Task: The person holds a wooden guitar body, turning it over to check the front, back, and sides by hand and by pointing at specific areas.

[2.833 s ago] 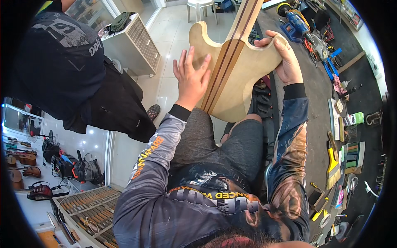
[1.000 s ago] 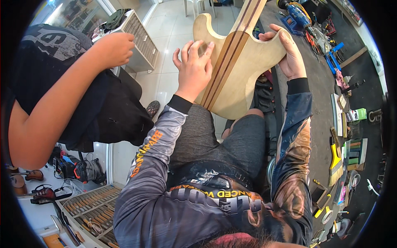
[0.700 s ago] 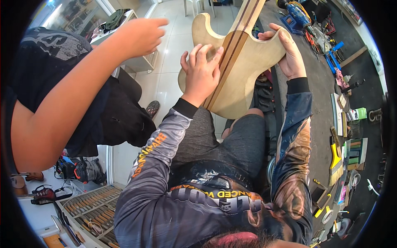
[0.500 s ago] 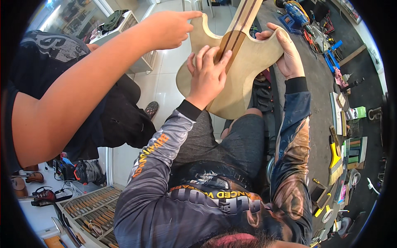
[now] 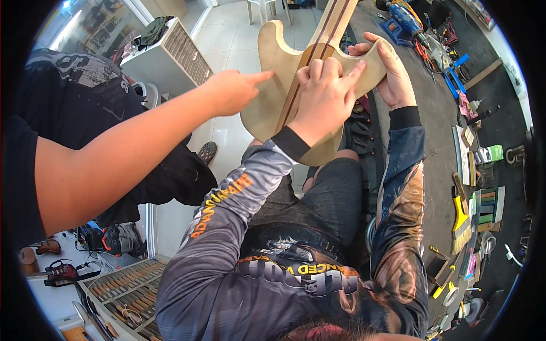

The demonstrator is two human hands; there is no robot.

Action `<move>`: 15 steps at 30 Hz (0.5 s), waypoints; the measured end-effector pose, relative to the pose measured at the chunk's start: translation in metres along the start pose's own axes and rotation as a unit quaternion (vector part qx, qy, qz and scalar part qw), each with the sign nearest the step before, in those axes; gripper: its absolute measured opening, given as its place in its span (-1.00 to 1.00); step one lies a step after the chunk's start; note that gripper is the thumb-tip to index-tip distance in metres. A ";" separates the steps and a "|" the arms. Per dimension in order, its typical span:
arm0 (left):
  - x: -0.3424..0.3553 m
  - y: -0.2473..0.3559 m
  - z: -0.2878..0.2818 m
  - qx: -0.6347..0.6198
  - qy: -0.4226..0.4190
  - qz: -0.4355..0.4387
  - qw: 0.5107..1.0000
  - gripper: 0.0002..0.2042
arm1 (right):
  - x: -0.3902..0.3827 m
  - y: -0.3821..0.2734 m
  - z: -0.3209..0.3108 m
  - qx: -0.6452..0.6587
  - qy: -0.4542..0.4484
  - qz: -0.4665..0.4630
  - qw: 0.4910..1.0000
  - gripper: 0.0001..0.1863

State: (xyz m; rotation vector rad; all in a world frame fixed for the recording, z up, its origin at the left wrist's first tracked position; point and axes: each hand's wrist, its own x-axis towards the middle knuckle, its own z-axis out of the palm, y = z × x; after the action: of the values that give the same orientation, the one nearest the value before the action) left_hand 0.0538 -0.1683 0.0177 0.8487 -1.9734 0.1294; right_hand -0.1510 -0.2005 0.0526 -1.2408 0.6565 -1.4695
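An unfinished guitar body of pale bare wood, its striped neck running up out of view, is held above my lap. My right hand grips it by the right horn, thumb on the face and fingers behind the edge. Across the body lies my left hand, index finger stretched out toward the right horn and the other fingers loosely bent; it holds nothing. From the left, another person's hand reaches over, with its index finger pointing at the left part of the body.
Along the right runs a dark workbench with a blue power tool, a yellow-handled brush and sanding blocks. At lower left sits a tray of files. A white cabinet stands behind the other person.
My left hand has slid right over the body, from the central stripe toward the right horn. The other person's hand has dropped from the left horn to lower on the body.
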 end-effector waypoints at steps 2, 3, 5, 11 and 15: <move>0.008 0.006 0.003 -0.005 0.005 -0.001 1.000 -0.47 | 0.000 -0.001 0.001 0.003 0.000 0.003 1.000 -0.35; 0.011 0.009 0.004 -0.011 0.011 -0.002 1.000 -0.47 | 0.000 -0.001 0.000 0.004 -0.006 0.000 1.000 -0.35; 0.014 0.011 0.006 -0.010 0.011 -0.003 1.000 -0.49 | -0.001 -0.002 0.000 0.006 -0.011 -0.003 1.000 -0.35; 0.005 0.008 0.006 -0.009 0.001 -0.006 1.000 -0.50 | 0.000 0.000 -0.003 0.006 -0.014 -0.002 1.000 -0.35; -0.006 0.001 0.004 -0.016 -0.007 -0.009 1.000 -0.49 | 0.001 0.001 -0.005 0.015 -0.013 0.001 1.000 -0.37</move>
State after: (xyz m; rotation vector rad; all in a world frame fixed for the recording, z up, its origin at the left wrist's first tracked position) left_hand 0.0523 -0.1661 0.0112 0.8486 -1.9755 0.0820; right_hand -0.1555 -0.2026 0.0501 -1.2343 0.6165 -1.4545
